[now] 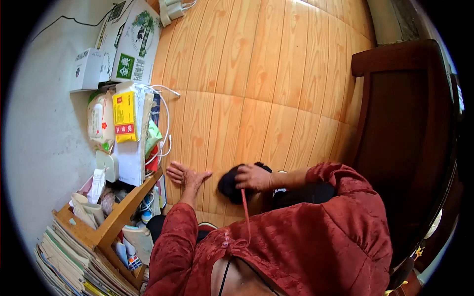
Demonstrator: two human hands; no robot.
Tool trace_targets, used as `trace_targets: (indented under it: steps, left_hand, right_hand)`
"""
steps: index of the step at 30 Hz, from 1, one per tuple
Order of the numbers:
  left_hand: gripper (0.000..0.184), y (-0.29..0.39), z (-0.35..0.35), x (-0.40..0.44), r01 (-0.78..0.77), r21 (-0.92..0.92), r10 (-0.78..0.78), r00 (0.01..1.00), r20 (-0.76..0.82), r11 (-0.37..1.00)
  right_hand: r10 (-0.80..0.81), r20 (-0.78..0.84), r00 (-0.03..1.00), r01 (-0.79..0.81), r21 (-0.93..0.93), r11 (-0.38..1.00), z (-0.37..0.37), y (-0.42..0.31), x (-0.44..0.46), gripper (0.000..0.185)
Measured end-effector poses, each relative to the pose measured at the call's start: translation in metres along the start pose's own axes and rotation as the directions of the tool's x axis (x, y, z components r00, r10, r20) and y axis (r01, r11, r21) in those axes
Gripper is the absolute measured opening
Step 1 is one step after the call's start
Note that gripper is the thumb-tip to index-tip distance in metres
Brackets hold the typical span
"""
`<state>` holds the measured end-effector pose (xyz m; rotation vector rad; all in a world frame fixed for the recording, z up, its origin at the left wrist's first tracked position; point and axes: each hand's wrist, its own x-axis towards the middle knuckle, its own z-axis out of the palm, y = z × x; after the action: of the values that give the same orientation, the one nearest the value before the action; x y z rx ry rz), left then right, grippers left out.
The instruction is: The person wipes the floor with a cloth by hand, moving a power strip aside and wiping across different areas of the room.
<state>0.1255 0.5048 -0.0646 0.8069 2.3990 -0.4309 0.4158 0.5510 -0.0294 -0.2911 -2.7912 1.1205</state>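
Bundle (228, 187): black, soft-looking, low and just right of the middle of the frame; whether it touches the wood-patterned floor (266, 64) cannot be told.
Right hand (254, 178): clamped on the bundle from above, fingers curled over its top.
Left hand (186, 176): empty and open, thumb spread from the fingers, over the floor left of the bundle, apart from the right hand.
Red strap (245, 212): runs from beside the right hand down to the chest of the red patterned top (291, 237).
Left side: yellow packet (124, 116) beside a wipes pack (101, 121), with a white cable (168, 116) curving past them.
Upper left: large printed carton (136, 42) behind a small white box (87, 70).
Lower left: stacked papers (64, 259) against a wooden frame (118, 219).
Right edge: dark wooden panel (400, 108), well apart from the bundle.
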Motion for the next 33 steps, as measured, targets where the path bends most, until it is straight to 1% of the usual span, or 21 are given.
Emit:
trace_targets:
  steps: [3,5,6,7,8,9,10,12,14,15,16,18,21,23,24,25,26,29,31,32,33]
  left_hand:
    - [0.162,0.006,-0.009,-0.006,-0.009,0.000,0.009,1.000,0.019,1.000]
    - [0.162,0.005,-0.006,-0.001,-0.008,-0.010,0.008,0.999,0.043,1.000]
    - [0.162,0.002,-0.006,0.001,0.000,-0.012,0.000,0.999,0.054,1.000]
    - [0.162,0.007,-0.012,-0.004,0.031,-0.028,-0.028,0.996,0.083,0.999]
    - [0.161,0.008,-0.012,-0.007,0.043,-0.023,-0.041,0.995,0.091,0.999]
    - [0.161,0.008,-0.013,-0.008,0.051,-0.022,-0.049,0.994,0.093,0.998]
    - [0.161,0.010,-0.014,-0.006,0.055,-0.027,-0.052,0.994,0.093,0.998]
    - [0.161,0.008,-0.011,-0.005,0.054,-0.021,-0.052,0.996,0.078,0.998]
    - [0.161,0.009,-0.010,-0.005,0.063,0.015,-0.064,0.995,0.074,0.998]
    - [0.161,0.012,-0.017,-0.010,0.056,0.002,-0.056,0.996,0.071,0.998]
    - [0.161,0.014,-0.020,-0.012,0.064,0.005,-0.065,0.995,0.081,0.998]
    - [0.161,0.016,-0.022,-0.012,0.076,0.013,-0.077,0.992,0.102,0.997]
    - [0.163,0.012,-0.014,-0.007,0.066,-0.032,-0.063,0.995,0.072,0.997]
    - [0.163,0.003,-0.005,-0.002,0.025,-0.052,-0.024,0.999,0.025,0.998]
    - [0.163,0.005,-0.006,-0.003,0.037,-0.041,-0.036,0.999,0.038,0.998]
    - [0.163,0.008,-0.010,-0.005,0.051,-0.032,-0.049,0.998,0.049,0.998]
    - [0.163,0.011,-0.013,-0.006,0.066,-0.022,-0.065,0.996,0.060,0.998]
    - [0.164,0.003,-0.007,-0.003,0.063,0.010,-0.064,0.996,0.057,0.998]
    - [0.164,0.003,-0.005,-0.001,0.059,0.003,-0.059,0.997,0.054,0.998]
    - [0.164,0.004,-0.006,-0.003,0.060,0.003,-0.060,0.996,0.061,0.998]
    - [0.164,0.006,-0.009,-0.003,0.059,0.002,-0.059,0.996,0.065,0.998]
  right_hand:
    - [0.073,-0.051,0.996,-0.074,-0.021,0.997,-0.012,0.013,0.005,0.038]
    - [0.096,-0.222,0.970,-0.147,-0.230,0.962,-0.036,0.065,0.011,0.040]
    - [0.200,-0.213,0.956,-0.242,-0.194,0.951,-0.054,0.104,0.018,0.037]
    - [0.399,-0.103,0.911,-0.411,-0.300,0.861,-0.104,0.126,0.030,0.035]
    - [0.400,-0.245,0.883,-0.457,-0.257,0.852,-0.152,0.151,0.030,0.032]
    - [0.453,-0.345,0.822,-0.553,-0.296,0.778,-0.188,0.176,0.028,0.032]
    - [0.221,-0.658,0.720,-0.494,-0.263,0.829,-0.197,0.233,0.011,0.036]
    - [0.378,-0.638,0.671,-0.635,-0.231,0.737,-0.242,0.297,-0.006,0.041]
    - [0.349,-0.771,0.532,-0.715,-0.188,0.673,-0.270,0.304,-0.002,0.042]
    - [0.218,-0.816,0.536,-0.674,-0.257,0.693,-0.283,0.281,0.007,0.041]
    - [0.165,-0.827,0.538,-0.614,-0.250,0.749,-0.285,0.262,0.015,0.037]
    - [0.054,-0.820,0.570,-0.564,-0.343,0.751,-0.267,0.213,0.022,0.032]
    - [0.152,-0.661,0.735,-0.495,-0.370,0.786,-0.185,0.131,0.007,0.032]
    - [0.219,-0.437,0.872,-0.409,-0.404,0.818,-0.093,0.101,-0.021,0.038]
    - [0.276,-0.370,0.887,-0.409,-0.354,0.841,-0.050,0.083,-0.032,0.041]
    - [0.290,-0.252,0.923,-0.363,-0.326,0.873,-0.045,0.060,-0.035,0.041]
    - [0.213,-0.282,0.935,-0.311,-0.371,0.875,-0.048,0.053,-0.032,0.039]
    - [0.217,-0.339,0.915,-0.348,-0.393,0.851,-0.083,0.089,-0.018,0.039]
    - [0.254,-0.509,0.823,-0.459,-0.331,0.825,-0.109,0.146,-0.005,0.035]
    - [0.267,-0.549,0.792,-0.508,-0.350,0.787,-0.131,0.180,0.000,0.043]
    - [0.364,-0.558,0.746,-0.564,-0.240,0.790,-0.168,0.201,0.008,0.041]
